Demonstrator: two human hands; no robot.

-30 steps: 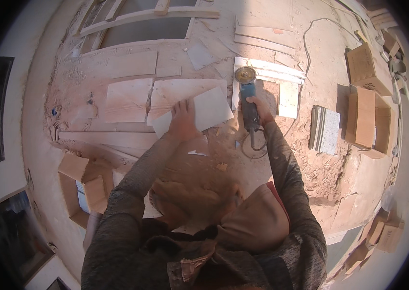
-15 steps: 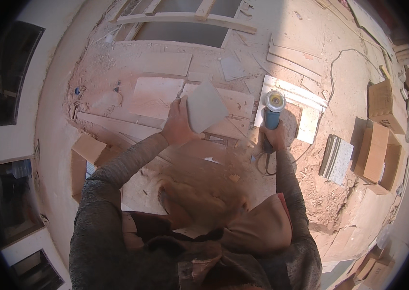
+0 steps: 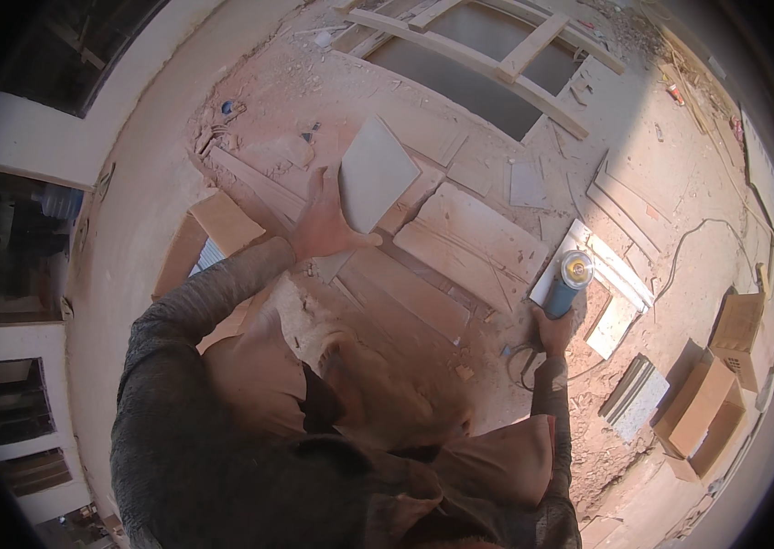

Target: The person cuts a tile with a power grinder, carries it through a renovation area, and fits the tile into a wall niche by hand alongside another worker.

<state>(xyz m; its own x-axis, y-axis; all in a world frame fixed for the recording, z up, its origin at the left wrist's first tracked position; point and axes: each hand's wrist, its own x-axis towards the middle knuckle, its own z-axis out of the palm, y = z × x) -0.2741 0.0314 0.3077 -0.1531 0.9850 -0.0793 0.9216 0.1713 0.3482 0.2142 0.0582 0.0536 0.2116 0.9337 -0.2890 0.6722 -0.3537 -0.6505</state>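
Observation:
My left hand has its fingers and thumb spread along the left and lower edge of a pale square tile; whether it still touches the tile is hard to tell. The tile lies tilted over broken tile pieces. My right hand grips the body of a blue angle grinder, its round disc toward the top of the picture, over white boards lying on the dusty ground. The grinder's dark cable loops down beside my wrist.
A timber frame spans an opening beyond. Cardboard boxes stand at right and left. A stack of speckled tiles lies right of my right hand. A wall with dark windows runs along the left; cut strips lie on the ground.
My view has swung left. My left hand has lifted the tile away from the large pieces and moved it leftward, its fingers now spreading wider. My right hand keeps hold of the grinder.

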